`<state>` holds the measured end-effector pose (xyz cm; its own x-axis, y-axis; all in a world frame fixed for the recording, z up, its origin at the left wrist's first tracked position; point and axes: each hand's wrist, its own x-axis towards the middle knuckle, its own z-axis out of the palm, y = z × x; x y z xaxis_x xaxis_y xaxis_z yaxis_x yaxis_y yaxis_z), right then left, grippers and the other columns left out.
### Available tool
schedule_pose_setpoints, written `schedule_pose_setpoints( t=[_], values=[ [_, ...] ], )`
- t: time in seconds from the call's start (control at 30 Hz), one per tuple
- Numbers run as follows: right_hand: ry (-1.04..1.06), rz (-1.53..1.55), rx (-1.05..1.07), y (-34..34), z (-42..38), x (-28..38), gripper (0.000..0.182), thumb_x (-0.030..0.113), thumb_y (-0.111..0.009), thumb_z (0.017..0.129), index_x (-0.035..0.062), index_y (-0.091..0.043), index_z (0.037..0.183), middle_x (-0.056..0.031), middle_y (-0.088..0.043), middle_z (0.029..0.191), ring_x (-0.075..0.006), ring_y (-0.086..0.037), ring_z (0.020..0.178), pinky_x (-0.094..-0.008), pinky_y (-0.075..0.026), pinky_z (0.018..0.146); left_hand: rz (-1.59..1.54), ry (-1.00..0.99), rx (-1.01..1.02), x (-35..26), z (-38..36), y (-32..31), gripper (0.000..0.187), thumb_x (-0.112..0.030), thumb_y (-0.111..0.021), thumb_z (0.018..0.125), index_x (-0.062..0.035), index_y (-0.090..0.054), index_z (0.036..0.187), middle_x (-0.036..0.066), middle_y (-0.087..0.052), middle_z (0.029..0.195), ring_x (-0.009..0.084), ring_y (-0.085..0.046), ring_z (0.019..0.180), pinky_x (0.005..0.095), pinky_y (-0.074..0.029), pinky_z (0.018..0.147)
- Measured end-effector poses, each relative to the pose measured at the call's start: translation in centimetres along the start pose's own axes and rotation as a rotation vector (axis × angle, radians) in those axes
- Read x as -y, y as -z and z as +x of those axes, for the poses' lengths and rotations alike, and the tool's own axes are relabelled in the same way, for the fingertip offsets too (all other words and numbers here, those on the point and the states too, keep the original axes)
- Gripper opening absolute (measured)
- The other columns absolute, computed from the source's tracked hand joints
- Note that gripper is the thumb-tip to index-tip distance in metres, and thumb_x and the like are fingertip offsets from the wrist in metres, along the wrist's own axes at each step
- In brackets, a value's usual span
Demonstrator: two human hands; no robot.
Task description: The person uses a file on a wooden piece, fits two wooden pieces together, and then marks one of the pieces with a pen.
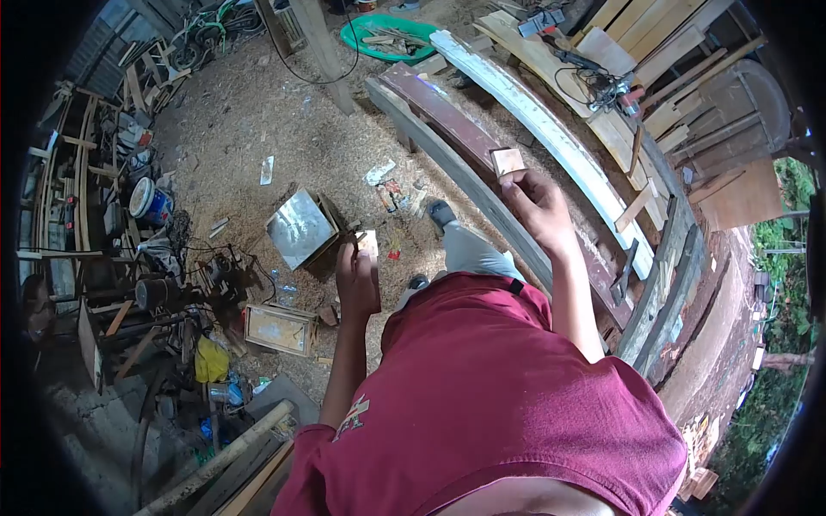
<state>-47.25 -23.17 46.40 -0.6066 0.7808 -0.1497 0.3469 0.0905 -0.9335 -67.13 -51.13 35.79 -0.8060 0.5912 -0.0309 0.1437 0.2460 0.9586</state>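
Observation:
My right hand pinches a small square piece of pale wood between thumb and fingers, over the dark reddish plank of the workbench. On the other side, my left hand is closed on a small light wood piece, partly covered by the fingers. Just beyond that hand stands a box-like stand with a shiny metal top. My legs in light trousers are beside the bench.
Shavings cover the ground. A long white-painted board runs along the bench, with power tools and planks behind it. A green basin holds wood scraps. Left lie a paint bucket, a wooden frame and clutter.

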Motion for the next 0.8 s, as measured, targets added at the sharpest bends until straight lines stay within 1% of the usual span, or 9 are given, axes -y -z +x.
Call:
schedule_pose_setpoints(
  t=[0.17,0.27,0.3,0.4,0.43,0.53,0.67,0.73,0.8],
  values=[
    [-0.009,0.069,0.111,-1.1,5.9,-0.4,0.02,0.017,-0.07,0.105,0.0004,-0.074,0.115,-0.0006,-0.073,0.097,-0.0078,-0.064,0.092,-0.0263,-0.052,0.086,-0.182,0.031,0.012,-2.3,4.8,-3.2,0.016,-0.013,-0.048,0.108,-0.0015,-0.059,0.107,0.002,-0.057,0.098,0.0106,-0.052,0.091,0.0307,-0.046,0.083],
    [-0.041,0.055,0.145,-1.9,11.6,-1.9,0.018,0.014,-0.071,0.104,0.0002,-0.073,0.115,-0.004,-0.075,0.102,-0.0113,-0.068,0.098,-0.0278,-0.053,0.091,-0.241,0.01,0.054,-1.9,9.6,-6.0,0.015,-0.012,-0.049,0.108,-0.0013,-0.058,0.109,0.001,-0.056,0.099,0.01,-0.052,0.09,0.0297,-0.045,0.082],
    [-0.011,0.075,0.14,-2.5,14.0,-3.3,0.016,0.012,-0.069,0.106,-0.0004,-0.071,0.116,0.0006,-0.071,0.095,-0.0078,-0.064,0.089,-0.0262,-0.051,0.081,-0.291,0.104,0.071,-1.8,11.2,-6.9,0.015,-0.013,-0.049,0.109,-0.0013,-0.058,0.11,0.001,-0.055,0.1,0.0097,-0.051,0.09,0.0285,-0.045,0.082],
    [-0.011,0.107,0.17,-4.0,22.4,-7.2,0.016,0.012,-0.071,0.103,0.0002,-0.074,0.114,-0.0029,-0.075,0.099,-0.0104,-0.068,0.093,-0.0281,-0.053,0.086,-0.299,0.127,0.052,1.1,16.9,-10.8,0.015,-0.014,-0.05,0.111,-0.0017,-0.059,0.11,0.001,-0.054,0.098,0.0104,-0.051,0.089,0.0282,-0.045,0.081],
    [0.008,0.081,0.139,-4.8,25.6,-9.3,0.015,0.013,-0.071,0.102,-0.0006,-0.075,0.108,-0.0033,-0.074,0.092,-0.0108,-0.067,0.086,-0.0289,-0.054,0.08,-0.261,0.159,0.03,2.1,18.9,-12.2,0.016,-0.015,-0.052,0.111,-0.0012,-0.059,0.11,0.002,-0.056,0.097,0.0105,-0.052,0.09,0.0285,-0.045,0.081],
    [-0.016,-0.134,0.037,-7.2,35.0,-15.3,0.019,0.018,-0.073,0.097,0.0011,-0.076,0.106,-0.0128,-0.076,0.089,-0.0179,-0.072,0.082,-0.0328,-0.056,0.077,-0.422,0.452,0.024,4.1,25.1,-16.5,0.016,-0.016,-0.055,0.111,-0.0004,-0.061,0.112,0.003,-0.059,0.096,0.0109,-0.053,0.091,0.0287,-0.046,0.081],
    [-0.008,-0.208,-0.032,-10.0,45.8,-19.4,0.018,0.02,-0.073,0.096,0.0055,-0.077,0.106,-0.0168,-0.078,0.095,-0.0279,-0.076,0.085,-0.0385,-0.058,0.077,-0.304,0.473,0.019,7.0,33.2,-21.6,0.019,-0.018,-0.055,0.113,-0.0011,-0.064,0.113,0.003,-0.062,0.098,0.0113,-0.055,0.089,0.0281,-0.046,0.081],
    [0.008,-0.271,-0.034,-11.5,50.7,-21.9,0.017,0.019,-0.072,0.095,0.0053,-0.077,0.105,-0.0181,-0.078,0.097,-0.0297,-0.077,0.087,-0.0395,-0.058,0.077,-0.388,0.482,-0.099,5.5,37.4,-24.3,0.018,-0.017,-0.055,0.112,-0.0013,-0.064,0.112,0.002,-0.062,0.099,0.0107,-0.055,0.089,0.028,-0.046,0.08],
    [0.009,-0.408,-0.001,-13.5,55.1,-25.2,0.019,0.019,-0.071,0.095,0.0073,-0.077,0.109,-0.0181,-0.076,0.103,-0.0344,-0.074,0.097,-0.0465,-0.057,0.083,-0.393,0.502,-0.174,4.0,40.6,-25.8,0.016,-0.015,-0.055,0.112,-0.0015,-0.064,0.112,0.002,-0.061,0.099,0.0103,-0.055,0.089,0.0279,-0.046,0.08]
  ],
)
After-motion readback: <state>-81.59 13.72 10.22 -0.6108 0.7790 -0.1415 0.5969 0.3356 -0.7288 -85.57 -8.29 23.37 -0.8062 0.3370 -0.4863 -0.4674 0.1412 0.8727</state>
